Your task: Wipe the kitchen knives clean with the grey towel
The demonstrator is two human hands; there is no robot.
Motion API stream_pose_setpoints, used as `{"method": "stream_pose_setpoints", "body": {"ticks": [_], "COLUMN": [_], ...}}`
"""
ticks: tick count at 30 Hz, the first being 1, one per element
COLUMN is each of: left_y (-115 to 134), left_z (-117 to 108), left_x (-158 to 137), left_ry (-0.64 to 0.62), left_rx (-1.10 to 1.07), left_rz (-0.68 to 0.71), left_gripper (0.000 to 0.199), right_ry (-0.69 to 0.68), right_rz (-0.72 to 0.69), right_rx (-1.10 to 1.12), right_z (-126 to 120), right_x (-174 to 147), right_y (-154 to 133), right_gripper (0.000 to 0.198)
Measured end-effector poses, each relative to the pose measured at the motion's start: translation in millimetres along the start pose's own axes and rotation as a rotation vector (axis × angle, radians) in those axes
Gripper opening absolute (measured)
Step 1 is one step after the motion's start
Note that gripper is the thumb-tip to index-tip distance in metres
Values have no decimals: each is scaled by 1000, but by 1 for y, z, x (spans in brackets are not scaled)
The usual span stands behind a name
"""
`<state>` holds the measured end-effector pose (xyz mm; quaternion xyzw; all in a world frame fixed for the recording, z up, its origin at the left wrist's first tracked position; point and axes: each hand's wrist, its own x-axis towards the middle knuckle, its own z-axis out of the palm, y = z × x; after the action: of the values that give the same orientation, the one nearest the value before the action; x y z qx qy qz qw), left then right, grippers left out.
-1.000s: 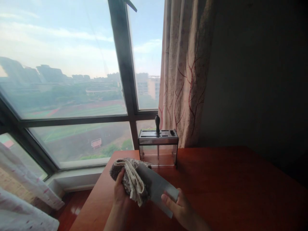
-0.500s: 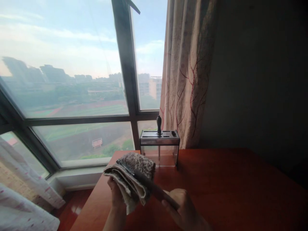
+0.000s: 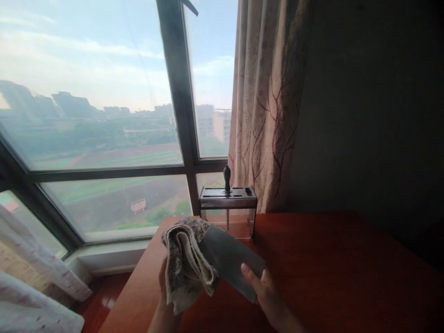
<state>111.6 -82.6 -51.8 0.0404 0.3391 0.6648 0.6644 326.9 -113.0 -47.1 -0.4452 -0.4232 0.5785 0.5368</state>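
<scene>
A folded grey-and-cream towel (image 3: 189, 263) is bunched in my left hand (image 3: 163, 277), whose fingers are mostly hidden behind the cloth. My right hand (image 3: 265, 289) grips the near end of a cleaver (image 3: 231, 259), thumb lying on the flat of the broad grey blade. The blade's far end meets the towel, and no handle shows there. Both hands are above the front of the reddish-brown table (image 3: 322, 268).
Behind the towel, a knife block (image 3: 227, 202) with clear sides and a metal top stands on the table, a dark-handled knife (image 3: 226, 178) in it. Beyond are a window (image 3: 104, 138) and a patterned curtain (image 3: 270, 106). The table's left edge drops to the floor.
The cleaver has turned from nearly edge-on to showing its broad flat side. My right hand has shifted its grip, and the towel has tilted slightly rightward.
</scene>
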Motion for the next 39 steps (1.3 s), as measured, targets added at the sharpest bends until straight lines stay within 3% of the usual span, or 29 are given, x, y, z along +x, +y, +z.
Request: {"method": "stream_pose_setpoints", "body": {"ticks": [4, 8, 10, 13, 21, 24, 27, 33, 36, 39], "left_y": [3, -2, -4, -6, -3, -3, -1, 12, 17, 17], "left_z": [20, 32, 33, 29, 27, 29, 29, 21, 16, 16], "left_x": [2, 4, 6, 9, 12, 12, 11, 12, 14, 14], "left_ry": [-19, 34, 60, 66, 84, 125, 133, 100, 43, 14], "left_rx": [-20, -70, -83, -90, -46, 6, 21, -54, -105, -133], "left_rz": [-35, 44, 42, 24, -28, -19, -20, 43, 90, 116], "left_gripper": [27, 26, 27, 27, 28, 27, 27, 28, 31, 34], "right_ry": [-73, -331, -415, -432, -460, -456, -452, -82, -50, 25], "right_rz": [-109, -412, -576, -719, -902, -844, -678, -117, 11, 51], "right_rx": [-270, -796, -947, -1058, -1265, -1278, -1161, -448, -146, -32], "right_z": [-6, -11, -9, -4, 2, 0, -7, -21, -19, -16], "right_x": [-3, -6, -8, -10, -13, -13, -14, -13, -6, 2], "right_y": [9, 14, 11, 5, 1, -2, -2, 19, 21, 13], "right_gripper": [53, 46, 49, 48, 40, 33, 35, 38, 46, 49]}}
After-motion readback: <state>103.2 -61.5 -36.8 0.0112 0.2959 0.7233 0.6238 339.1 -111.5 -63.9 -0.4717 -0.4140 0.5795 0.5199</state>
